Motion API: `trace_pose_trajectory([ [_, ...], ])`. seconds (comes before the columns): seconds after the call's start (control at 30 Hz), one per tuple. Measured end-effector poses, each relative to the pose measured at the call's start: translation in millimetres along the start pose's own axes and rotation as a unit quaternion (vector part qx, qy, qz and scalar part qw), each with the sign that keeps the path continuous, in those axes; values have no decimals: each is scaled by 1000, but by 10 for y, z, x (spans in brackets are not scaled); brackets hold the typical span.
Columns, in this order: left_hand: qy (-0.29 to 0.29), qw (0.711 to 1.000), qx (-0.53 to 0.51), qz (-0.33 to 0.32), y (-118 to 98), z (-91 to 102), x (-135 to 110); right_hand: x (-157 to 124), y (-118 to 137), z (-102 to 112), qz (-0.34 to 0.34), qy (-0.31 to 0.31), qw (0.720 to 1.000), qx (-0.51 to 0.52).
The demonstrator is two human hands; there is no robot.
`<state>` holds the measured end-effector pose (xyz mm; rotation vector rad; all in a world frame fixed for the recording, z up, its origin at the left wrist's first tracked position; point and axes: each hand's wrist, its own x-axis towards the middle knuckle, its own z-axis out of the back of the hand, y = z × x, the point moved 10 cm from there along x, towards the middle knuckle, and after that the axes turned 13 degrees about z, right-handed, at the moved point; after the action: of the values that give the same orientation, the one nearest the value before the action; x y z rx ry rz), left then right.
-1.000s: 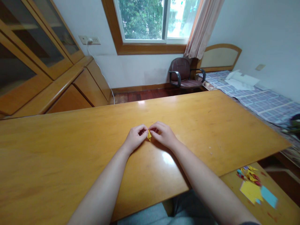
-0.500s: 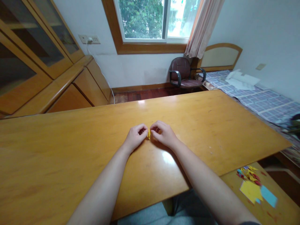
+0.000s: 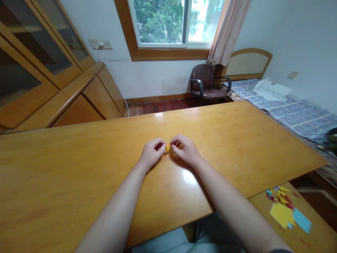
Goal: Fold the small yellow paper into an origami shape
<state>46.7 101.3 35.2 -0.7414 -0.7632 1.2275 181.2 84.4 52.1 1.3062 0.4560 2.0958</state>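
Note:
Just above the table, a small yellow folded paper [image 3: 167, 148] shows as a V shape between my hands. My left hand [image 3: 153, 151] pinches its left side between thumb and fingertips. On the other side, my right hand [image 3: 185, 149] is closed in a pinch at the paper's right tip. Most of the paper is covered by the fingers, so its full shape cannot be made out.
The wooden table [image 3: 79, 168] spans the view. On a lower surface at the right lie a pile of colourful folded papers [image 3: 280, 196], yellow sheets [image 3: 282, 215] and a blue sheet [image 3: 302, 220]. A chair [image 3: 204, 80] and a bed [image 3: 297, 112] stand beyond.
The yellow paper's two sides now spread in a clearer V. My right hand has shifted very slightly up and away from the left; my left hand has stayed put.

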Motion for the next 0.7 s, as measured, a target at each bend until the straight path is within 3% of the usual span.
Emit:
trace_pose_trajectory([
  [0.37, 3, 999, -7, -42, -55, 4, -20, 29, 24, 38, 10, 1, 999, -39],
  [0.7, 13, 994, -104, 21, 128, 21, 37, 24, 23, 99, -2, -24, 1000, -11],
])
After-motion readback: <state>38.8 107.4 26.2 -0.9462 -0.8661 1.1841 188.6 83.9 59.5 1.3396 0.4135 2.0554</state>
